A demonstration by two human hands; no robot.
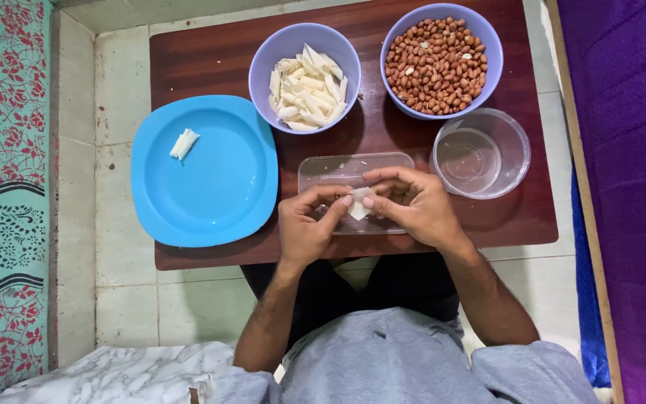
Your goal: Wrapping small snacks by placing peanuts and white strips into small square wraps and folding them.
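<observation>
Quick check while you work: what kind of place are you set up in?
Probably a home, with food prep done seated on the floor: a low wooden table on pale floor tiles, a patterned mat alongside, and bowls of peanuts and white strips.

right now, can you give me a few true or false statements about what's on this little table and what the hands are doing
1. Both hands, the left hand and the right hand, pinch a small white piece between their fingertips. True.
2. The blue plate holds a heap of peanuts. False: it bears only one small white folded piece.
3. The peanuts fill the lavender bowl on the right. True.
4. The round clear container is full of white pieces. False: it looks empty; the white pieces lie in the left lavender bowl.
5. A flat clear tray lies under the hands. True.
</observation>
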